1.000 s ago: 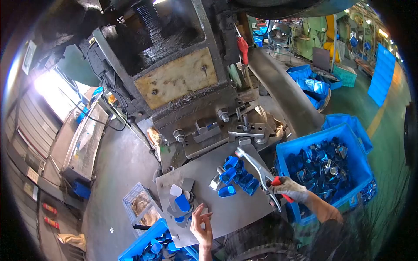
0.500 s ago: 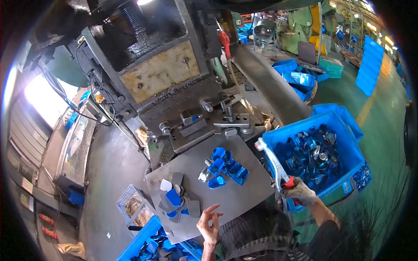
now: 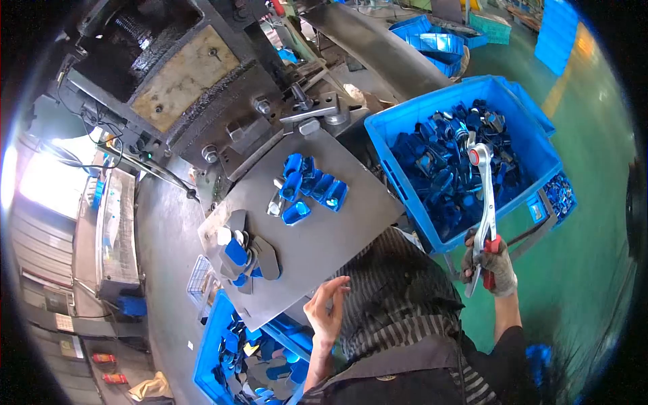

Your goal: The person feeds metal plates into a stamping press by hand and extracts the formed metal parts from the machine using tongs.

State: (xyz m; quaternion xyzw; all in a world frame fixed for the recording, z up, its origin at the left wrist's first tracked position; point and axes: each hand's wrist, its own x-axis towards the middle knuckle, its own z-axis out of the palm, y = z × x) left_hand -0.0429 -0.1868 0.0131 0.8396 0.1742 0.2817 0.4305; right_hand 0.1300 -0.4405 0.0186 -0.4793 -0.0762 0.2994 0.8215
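Note:
My gloved right hand is wrapped round the red-handled metal tool, whose round head is over the big blue crate of shiny formed parts. Near the front edge of the metal plate, my bare left hand has its fingers partly curled and apart, with nothing in it. Several blue formed pieces lie in a cluster on the plate. Flat grey and blue blanks are piled at its left side.
A press machine with bolted tooling stands behind the plate. At the lower left, another blue crate holds flat blanks. A sloping metal chute runs at the top. Blue bins stand beyond it.
The view has swung right and down. My right hand has moved the tool away from the plate to over the big crate. My left hand has stayed near the plate's front edge.

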